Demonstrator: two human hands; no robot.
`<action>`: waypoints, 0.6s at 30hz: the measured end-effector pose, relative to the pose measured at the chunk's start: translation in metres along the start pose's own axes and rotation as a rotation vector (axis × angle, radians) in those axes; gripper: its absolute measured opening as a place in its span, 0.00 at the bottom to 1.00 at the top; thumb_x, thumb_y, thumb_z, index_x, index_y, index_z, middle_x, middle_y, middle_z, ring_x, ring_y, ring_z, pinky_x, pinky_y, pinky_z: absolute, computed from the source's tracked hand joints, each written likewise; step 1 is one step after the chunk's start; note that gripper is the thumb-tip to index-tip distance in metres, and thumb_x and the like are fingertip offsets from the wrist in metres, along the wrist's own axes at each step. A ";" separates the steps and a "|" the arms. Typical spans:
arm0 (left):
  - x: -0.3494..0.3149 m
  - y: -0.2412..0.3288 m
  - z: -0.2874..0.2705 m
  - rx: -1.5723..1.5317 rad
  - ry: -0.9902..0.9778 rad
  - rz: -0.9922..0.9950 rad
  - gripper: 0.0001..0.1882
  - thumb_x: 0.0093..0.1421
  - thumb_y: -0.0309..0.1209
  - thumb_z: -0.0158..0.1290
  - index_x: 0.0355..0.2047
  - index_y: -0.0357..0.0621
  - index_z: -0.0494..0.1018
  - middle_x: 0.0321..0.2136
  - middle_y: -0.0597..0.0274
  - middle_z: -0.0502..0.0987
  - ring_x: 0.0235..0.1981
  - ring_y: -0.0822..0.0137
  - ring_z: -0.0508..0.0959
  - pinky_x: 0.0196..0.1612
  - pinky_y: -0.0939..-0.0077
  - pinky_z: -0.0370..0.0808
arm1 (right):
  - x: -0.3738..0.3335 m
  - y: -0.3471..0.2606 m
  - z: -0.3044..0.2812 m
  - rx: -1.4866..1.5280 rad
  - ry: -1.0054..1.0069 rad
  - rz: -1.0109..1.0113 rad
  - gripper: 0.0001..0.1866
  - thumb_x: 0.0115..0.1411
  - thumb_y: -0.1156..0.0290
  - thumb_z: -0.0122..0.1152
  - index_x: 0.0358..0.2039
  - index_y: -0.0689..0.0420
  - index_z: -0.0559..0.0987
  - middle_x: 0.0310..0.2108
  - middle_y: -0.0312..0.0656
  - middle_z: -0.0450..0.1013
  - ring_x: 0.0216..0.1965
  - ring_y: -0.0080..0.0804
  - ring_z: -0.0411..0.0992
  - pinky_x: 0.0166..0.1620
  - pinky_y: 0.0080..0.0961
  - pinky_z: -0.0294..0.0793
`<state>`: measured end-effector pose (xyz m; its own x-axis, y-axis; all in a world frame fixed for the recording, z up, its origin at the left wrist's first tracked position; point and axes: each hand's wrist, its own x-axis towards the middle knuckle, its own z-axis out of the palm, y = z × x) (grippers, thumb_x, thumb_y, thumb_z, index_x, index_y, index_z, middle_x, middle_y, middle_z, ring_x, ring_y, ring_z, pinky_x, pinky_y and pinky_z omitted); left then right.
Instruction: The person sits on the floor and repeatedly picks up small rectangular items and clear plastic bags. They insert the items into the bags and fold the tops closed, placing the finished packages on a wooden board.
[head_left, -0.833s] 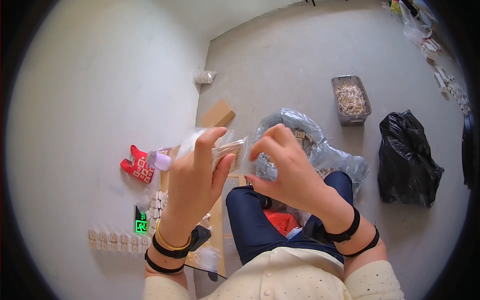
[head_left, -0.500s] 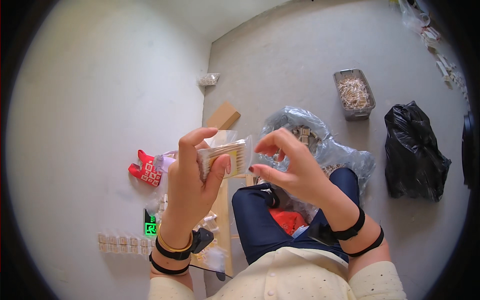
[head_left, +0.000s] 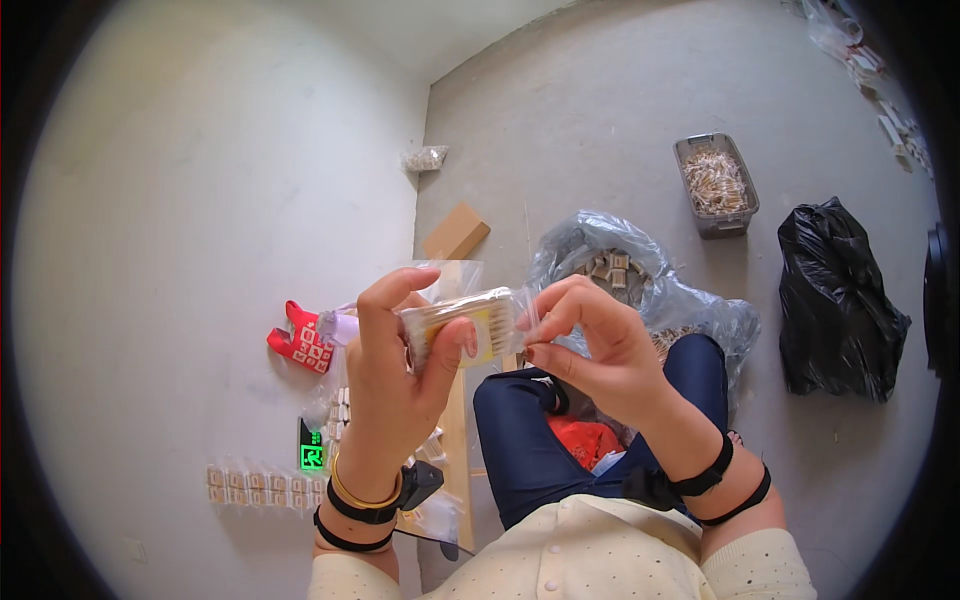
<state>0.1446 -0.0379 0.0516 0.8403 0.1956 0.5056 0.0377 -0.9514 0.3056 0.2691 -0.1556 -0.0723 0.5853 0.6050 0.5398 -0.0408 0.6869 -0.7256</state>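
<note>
Inside left grip [head_left: 392,350]: bagged swabs [head_left: 498,325]; right grip [head_left: 610,355] at end.

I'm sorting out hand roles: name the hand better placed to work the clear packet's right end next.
Probably the right hand: its fingers are at that end, while the left hand grips the packet of cotton swabs.

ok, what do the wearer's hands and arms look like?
Both bare, no gloves. Left hand: gold-coloured bangle, black straps, boxy black device at the wrist. Right hand: dark thumbnail, two black straps, another black device. Sleeves: pale cream, small dark dots. No cables visible.
</note>
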 end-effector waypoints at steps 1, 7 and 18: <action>-0.001 0.000 0.000 0.011 -0.004 0.000 0.21 0.63 0.30 0.57 0.53 0.41 0.62 0.20 0.62 0.74 0.20 0.74 0.75 0.23 0.82 0.68 | 0.000 -0.002 0.001 -0.132 0.018 -0.107 0.06 0.53 0.77 0.68 0.31 0.56 0.79 0.37 0.34 0.77 0.41 0.27 0.68 0.46 0.24 0.64; -0.002 -0.001 -0.001 0.076 0.022 0.061 0.22 0.63 0.30 0.57 0.53 0.41 0.62 0.20 0.62 0.74 0.20 0.72 0.75 0.23 0.80 0.69 | 0.000 -0.011 0.000 -0.463 0.000 -0.276 0.09 0.48 0.78 0.70 0.31 0.52 0.82 0.42 0.34 0.78 0.42 0.34 0.67 0.47 0.28 0.67; -0.013 -0.013 0.007 0.068 0.112 0.110 0.21 0.62 0.29 0.57 0.51 0.40 0.63 0.32 0.55 0.74 0.24 0.68 0.75 0.26 0.76 0.70 | 0.002 -0.010 0.010 -0.539 -0.004 -0.347 0.10 0.48 0.77 0.70 0.31 0.55 0.79 0.37 0.36 0.77 0.39 0.38 0.72 0.40 0.30 0.74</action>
<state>0.1372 -0.0295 0.0356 0.7763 0.1113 0.6205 -0.0113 -0.9817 0.1901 0.2630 -0.1575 -0.0595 0.4880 0.3858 0.7830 0.5643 0.5449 -0.6202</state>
